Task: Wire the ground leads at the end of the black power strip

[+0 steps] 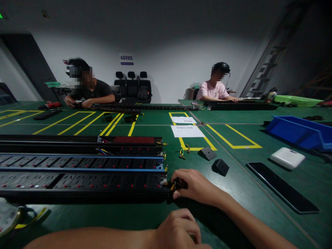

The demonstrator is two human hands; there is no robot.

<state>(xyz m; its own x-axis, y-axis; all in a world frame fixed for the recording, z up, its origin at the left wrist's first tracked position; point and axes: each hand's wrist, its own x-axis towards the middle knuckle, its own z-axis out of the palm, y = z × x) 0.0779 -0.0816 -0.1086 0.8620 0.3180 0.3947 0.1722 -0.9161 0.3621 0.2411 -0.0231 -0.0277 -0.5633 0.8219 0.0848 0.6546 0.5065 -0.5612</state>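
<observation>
Right grip (195, 185) at power strip (85, 180) end; yellow-lined green table (237, 180), pale wall (168, 69).

Wall (166, 83): pale glow across its lower part, fading upward along a soft arc to near-black.
Door (28, 58): very dark, leaning with wide-angle distortion.
Rack (264, 69): tilted likewise, murky, detail lost toward the corner.
Sign (2, 14): small green light at upper left.
Bench (233, 193): dim, with faint pale sheen.
Power strips (109, 181): small white glints at left; deep shadow along the near edge.
Right hand (193, 185): softly lit, dark shadow below the forearm.
Paper sheets (188, 132): bright, print soft.
Co-workers (101, 90): pixel blocks over heads.
</observation>
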